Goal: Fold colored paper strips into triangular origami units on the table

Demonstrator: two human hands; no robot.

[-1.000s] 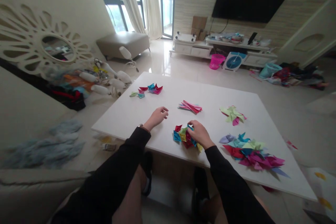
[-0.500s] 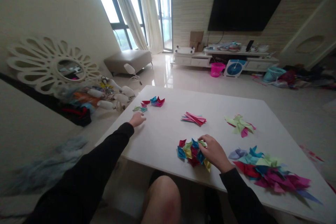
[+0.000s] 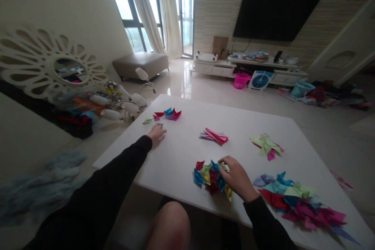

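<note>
"Where's your left hand?"

"Stretched out to my left over the white table, just nearer me than the loose folded pieces. Its fingers bend down over a sliver of pale blue paper, and I can't tell whether they've closed on it."

"And your right hand?"

"Thumb and forefinger grip the far right edge of the paper cluster, at a light green fold."

"So which way does the cluster lie?"

"In front of me, by the table's near edge. From my left hand it's well apart, off to the right and closer to my body. My right hand touches it, so that's clearly the nearer of the 2. I'd say its long axis slants from far left to near right."

"How does it look?"

"Like a patchwork of small pointed folds set close together: red, blue, green and yellow, with dark red between. A yellow tip juts towards me at the lower right. The loose pieces are pointed too: 1 light green at the left end, then pink, red, blue and magenta."
</note>
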